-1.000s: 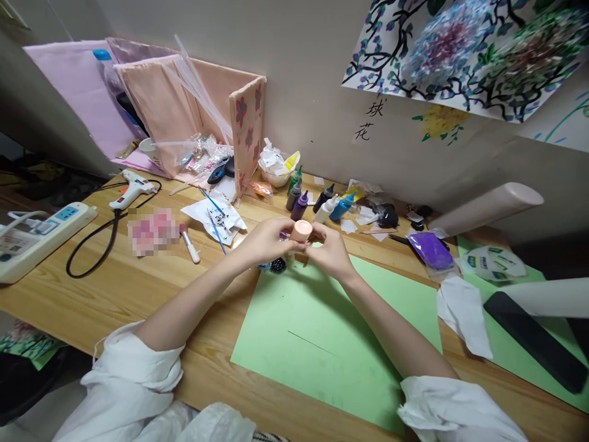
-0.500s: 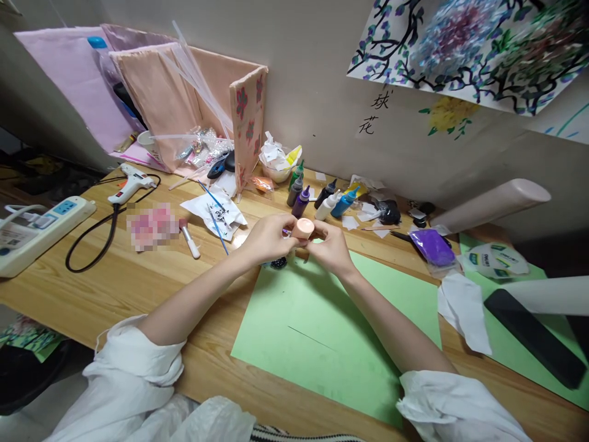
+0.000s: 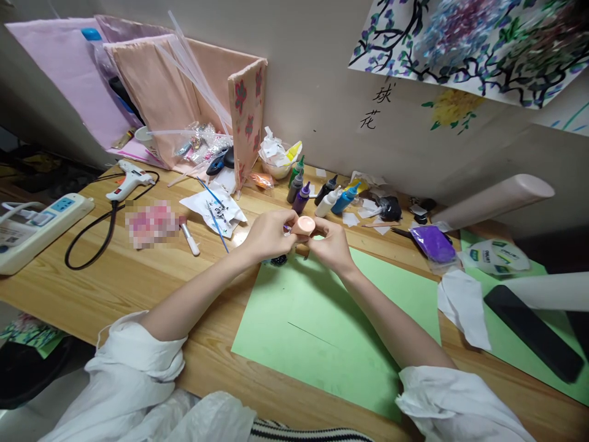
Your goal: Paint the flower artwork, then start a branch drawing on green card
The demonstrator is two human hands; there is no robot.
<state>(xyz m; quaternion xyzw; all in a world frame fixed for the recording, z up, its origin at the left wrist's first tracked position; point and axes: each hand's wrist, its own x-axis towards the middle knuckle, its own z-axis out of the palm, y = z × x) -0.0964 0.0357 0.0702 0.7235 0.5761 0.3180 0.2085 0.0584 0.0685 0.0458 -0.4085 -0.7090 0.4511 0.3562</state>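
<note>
Above the far edge of a green sheet of paper [image 3: 322, 344], both hands hold a small peach-coloured bottle [image 3: 304, 227], its round base turned up toward me. My left hand [image 3: 275, 234] pinches it from the left, and my right hand [image 3: 332, 244] grips the right side. The bottle's other end is hidden behind the fingers. Below my left hand sits a dark glittery lump [image 3: 278, 261], partly covered. Just beyond the hands stand several squeeze paint bottles, including a purple one [image 3: 302, 199], a white one [image 3: 327, 202] and a blue one [image 3: 345, 198].
Left on the table lie a glue gun [image 3: 131, 178], a power strip [image 3: 43, 230], a brush with a white handle [image 3: 189, 237] and paintbrushes on a stained tissue [image 3: 214, 209]. A pink folding board [image 3: 248, 123] stands behind. Rightward are a purple packet [image 3: 432, 244] and a black bar [image 3: 534, 331].
The peach bottle has tilted slightly in my hands, so less of its side shows below the base. Both hands keep their hold, and the view has shifted a little.
</note>
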